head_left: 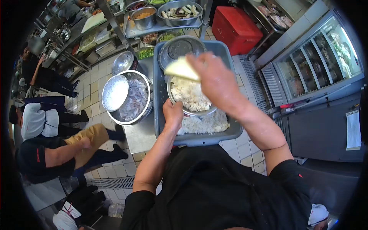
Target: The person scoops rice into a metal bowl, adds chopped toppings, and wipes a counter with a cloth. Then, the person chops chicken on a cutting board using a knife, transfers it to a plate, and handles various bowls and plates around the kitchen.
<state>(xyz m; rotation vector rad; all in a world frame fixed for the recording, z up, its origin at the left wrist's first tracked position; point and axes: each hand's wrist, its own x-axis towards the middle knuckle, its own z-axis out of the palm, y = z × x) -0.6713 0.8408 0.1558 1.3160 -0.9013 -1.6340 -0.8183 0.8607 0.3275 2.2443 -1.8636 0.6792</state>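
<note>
My right hand (219, 82) is closed on a pale yellow, flat scraper (179, 69) with a curved edge, blurred a little by motion. It is above a round metal bowl (196, 113) filled with white, grainy food (188, 94) that looks like cooked rice. On the bowl's near left rim, my left hand (173, 114) grips with the thumb at the edge. The bowl sits inside a deep grey plastic tub (195, 142). More white grainy food (205, 123) lies in the tub below the bowl. At the tub's far end is a metal lid or pan (182, 49).
Left of the tub, a metal pot (126, 123) holds raw shrimp (134, 97) and a smaller bowl (115, 92). A red cooler (234, 27) and glass-door fridge (314, 63) stand right. Co-workers, one in tan apron (92, 142), are on the left.
</note>
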